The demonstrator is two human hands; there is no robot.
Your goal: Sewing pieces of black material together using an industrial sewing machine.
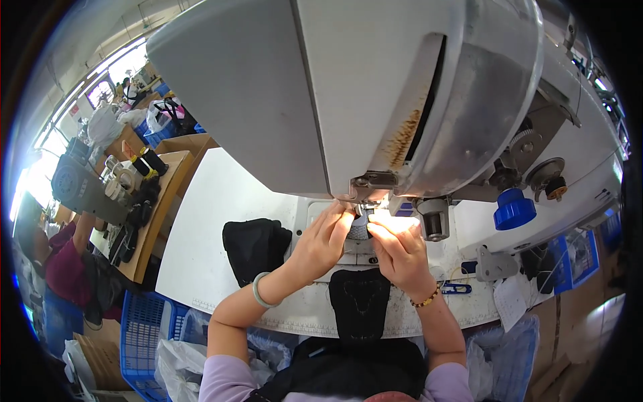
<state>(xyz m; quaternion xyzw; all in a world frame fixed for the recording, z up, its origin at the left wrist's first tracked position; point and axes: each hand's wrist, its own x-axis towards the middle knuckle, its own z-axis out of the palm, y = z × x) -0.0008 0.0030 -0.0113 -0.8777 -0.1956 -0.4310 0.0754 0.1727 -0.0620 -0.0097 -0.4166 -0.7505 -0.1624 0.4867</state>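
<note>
Under the head of a large grey-white sewing machine (395, 94), a small grey textured piece (360, 228) lies at the lit needle area. My left hand (325, 238) pinches it from the left, its fingertips close to the presser foot. From the right, my right hand (404, 251) has thumb and fingers closed on the same piece. The needle tip and the fingers' exact contact are partly hidden. Nearest me, a black padded fabric piece (360, 305) with stitched lines overhangs the table edge. Black folded pieces (254, 249) are stacked left of my left hand.
The white table (201, 234) has a ruled front edge. Small blue-handled thread snips (457, 289) lie right of my right wrist. A blue knob (514, 209) juts from the machine. Blue crates (144, 342) and a paper (510, 303) flank the table; another person (70, 268) works at left.
</note>
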